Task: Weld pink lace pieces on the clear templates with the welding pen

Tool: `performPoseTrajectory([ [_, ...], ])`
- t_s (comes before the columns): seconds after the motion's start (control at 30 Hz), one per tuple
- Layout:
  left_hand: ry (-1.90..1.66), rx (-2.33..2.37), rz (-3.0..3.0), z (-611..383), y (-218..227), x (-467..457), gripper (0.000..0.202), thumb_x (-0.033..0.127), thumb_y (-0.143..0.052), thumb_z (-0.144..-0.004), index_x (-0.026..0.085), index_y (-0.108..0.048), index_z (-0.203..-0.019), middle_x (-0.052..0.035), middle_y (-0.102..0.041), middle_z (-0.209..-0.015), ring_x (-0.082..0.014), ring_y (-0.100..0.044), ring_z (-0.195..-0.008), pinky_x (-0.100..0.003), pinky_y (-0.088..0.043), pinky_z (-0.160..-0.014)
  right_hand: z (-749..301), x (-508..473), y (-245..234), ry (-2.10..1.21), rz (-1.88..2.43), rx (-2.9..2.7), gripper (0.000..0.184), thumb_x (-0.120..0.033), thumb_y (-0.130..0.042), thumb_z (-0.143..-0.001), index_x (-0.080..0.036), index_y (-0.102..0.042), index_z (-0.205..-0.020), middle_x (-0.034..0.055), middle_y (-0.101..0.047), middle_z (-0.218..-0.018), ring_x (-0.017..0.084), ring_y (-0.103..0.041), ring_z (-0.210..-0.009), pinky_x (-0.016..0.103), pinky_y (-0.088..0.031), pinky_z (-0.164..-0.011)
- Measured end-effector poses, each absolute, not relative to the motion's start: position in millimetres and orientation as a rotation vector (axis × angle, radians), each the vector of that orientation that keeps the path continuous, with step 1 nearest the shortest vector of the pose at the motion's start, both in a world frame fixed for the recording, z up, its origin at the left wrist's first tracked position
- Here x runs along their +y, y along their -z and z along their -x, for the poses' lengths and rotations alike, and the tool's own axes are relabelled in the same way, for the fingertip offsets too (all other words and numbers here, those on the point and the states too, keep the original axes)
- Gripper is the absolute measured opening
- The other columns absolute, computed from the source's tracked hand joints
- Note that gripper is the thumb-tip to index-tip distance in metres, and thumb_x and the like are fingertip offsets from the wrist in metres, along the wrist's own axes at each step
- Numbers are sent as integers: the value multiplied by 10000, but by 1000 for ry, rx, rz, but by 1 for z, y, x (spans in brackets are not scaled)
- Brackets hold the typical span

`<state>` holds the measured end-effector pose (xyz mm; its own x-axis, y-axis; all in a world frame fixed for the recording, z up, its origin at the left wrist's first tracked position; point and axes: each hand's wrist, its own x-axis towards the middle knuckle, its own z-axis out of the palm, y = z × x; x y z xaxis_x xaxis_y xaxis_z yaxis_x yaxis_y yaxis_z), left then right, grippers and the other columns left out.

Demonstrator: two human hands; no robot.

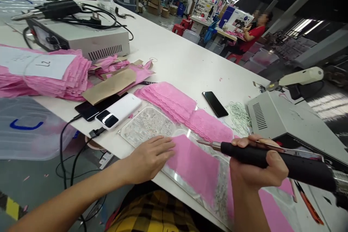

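Observation:
My left hand (148,157) lies flat with fingers stretched out, pressing on the left edge of a pink lace piece (195,165) that rests on a clear plate (148,125) at the table's front edge. My right hand (257,166) is wrapped round the black handle of a hot cutting tool (277,161). The tool's metal tip (208,144) points left, just above the far edge of the pink piece. A stack of pink lace pieces (179,107) lies just beyond the plate.
Two phones (89,110) (215,104) and a white power bank (119,110) lie on the white table (185,61). Grey control boxes stand at back left (89,41) and right (282,121). A tall pink fabric pile (54,76) is left. A person in red (251,36) sits behind.

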<state>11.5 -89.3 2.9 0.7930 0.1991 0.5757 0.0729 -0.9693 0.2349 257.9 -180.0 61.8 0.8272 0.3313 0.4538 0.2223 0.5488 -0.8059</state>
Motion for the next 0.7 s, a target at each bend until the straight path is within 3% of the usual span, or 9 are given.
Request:
performPoseTrajectory([
  [0.47,-778,83,-2874,-108,2,-154,273,288,-536,-932,118,-631,-1123,-129,-648,-1229,-271,-597,-1151,-429,-447,-1021,-291,-235,-60,-40,1088,-572,197,-339,-496,-605,-180,-562,-700,-21,-530,-650,119,-497,-424,292,-433,-402],
  [0.7,-733,106,-2955,-126,9,-166,398,352,-503,-958,92,-578,-1250,-131,-582,-1349,-286,-545,-1243,-429,-371,-1077,-301,-251,-58,6,1084,-512,210,-352,-498,-570,-183,-566,-673,-26,-522,-629,118,-486,-403,301,-431,-392],
])
